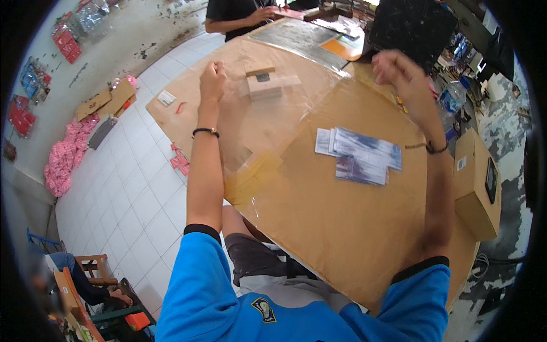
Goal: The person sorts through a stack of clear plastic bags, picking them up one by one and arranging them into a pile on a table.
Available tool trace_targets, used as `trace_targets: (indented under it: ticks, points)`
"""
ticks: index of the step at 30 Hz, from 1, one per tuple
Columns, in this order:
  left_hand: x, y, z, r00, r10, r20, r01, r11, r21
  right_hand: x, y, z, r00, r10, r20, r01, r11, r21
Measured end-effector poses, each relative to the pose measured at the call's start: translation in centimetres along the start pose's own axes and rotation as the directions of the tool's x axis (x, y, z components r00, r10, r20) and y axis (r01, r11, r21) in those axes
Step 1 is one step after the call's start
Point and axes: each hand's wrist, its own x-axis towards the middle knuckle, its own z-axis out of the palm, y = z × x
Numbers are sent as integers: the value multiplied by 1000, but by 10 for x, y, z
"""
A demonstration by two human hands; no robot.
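My left hand (212, 84) is raised over the left part of the table, its fingers closed in a pinch. Whatever it grips is too faint to make out; a hazy, see-through patch like clear plastic (242, 122) lies beside that forearm. To its right is a stack of pale flat pieces (265, 90) with a small brown block on top. My right hand (399, 73) is lifted over the table's far right part, fingers curled and smeared by motion. Between my forearms, a loose pile of whitish-blue cards or packets (364, 155) rests on the brown-covered table (319, 222).
A cardboard box (477, 182) stands at the right edge, near a plastic bottle (453, 97). Another person's hand (263, 15) works at the far side. Pink bundles (71, 151) lie along the left wall. At lower left someone sits (85, 279).
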Motion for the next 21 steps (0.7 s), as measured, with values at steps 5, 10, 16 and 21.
trace_targets:
  ticks: [5,10,16,21]
  points:
    - [-26,97,8,923,380,-55,-384,918,-103,-126,66,-10,976,83,200,38,844,-536]
    - [-111,188,32,529,692,491,-534,721,-441,-139,70,-3,963,181,199,-52,850,-525]
    - [-172,217,42,133,768,626,-677,532,-509,-137,75,-2,980,107,167,-2,847,-532]
    - [-150,219,36,131,547,827,-362,803,-474,-139,72,-4,968,149,203,-25,859,-511]
